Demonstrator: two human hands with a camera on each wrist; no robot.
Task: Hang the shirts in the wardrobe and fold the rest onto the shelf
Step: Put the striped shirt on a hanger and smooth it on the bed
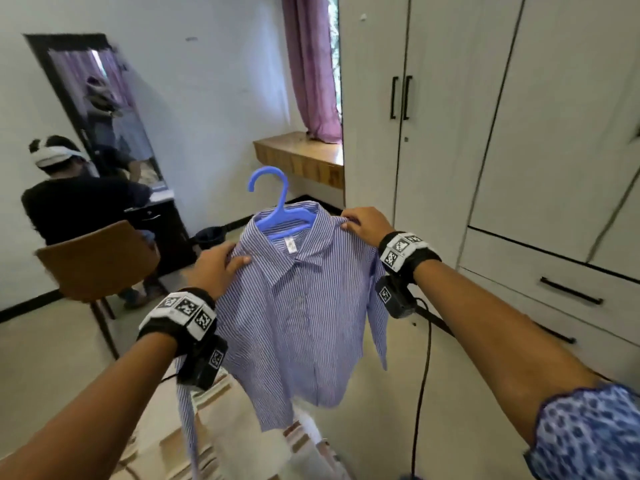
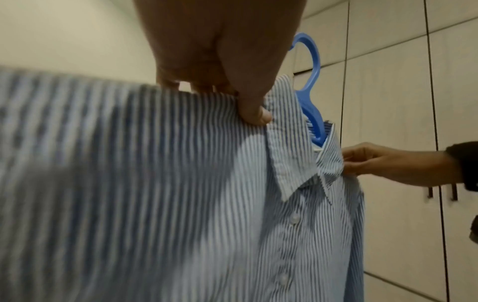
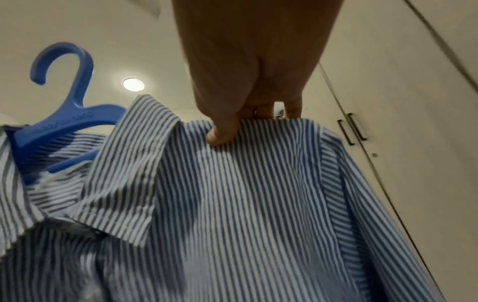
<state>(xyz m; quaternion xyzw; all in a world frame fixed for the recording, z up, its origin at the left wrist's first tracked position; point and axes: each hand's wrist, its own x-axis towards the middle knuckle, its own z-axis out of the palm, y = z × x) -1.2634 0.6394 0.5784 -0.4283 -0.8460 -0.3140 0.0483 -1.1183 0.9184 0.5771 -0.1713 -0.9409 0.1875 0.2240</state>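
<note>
Both hands hold a striped shirt (image 1: 304, 306) up in the air: the left hand (image 1: 216, 266) pinches one shoulder, the right hand (image 1: 365, 223) the other. A blue hanger (image 1: 277, 206) sits in the collar, its arms hidden by cloth. Beyond, the wardrobe (image 1: 485, 133) doors are closed.

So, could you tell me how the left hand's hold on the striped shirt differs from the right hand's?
The left hand grips the striped shirt at its left shoulder, nearer the camera and lower; the right hand grips the right shoulder, higher and closer to the wardrobe. The left thumb lies flat across the front fabric beside the collar; the right hand bunches the shoulder edge. Both pinch fabric, thumb in front, and neither touches the blue hanger in the collar.
</note>
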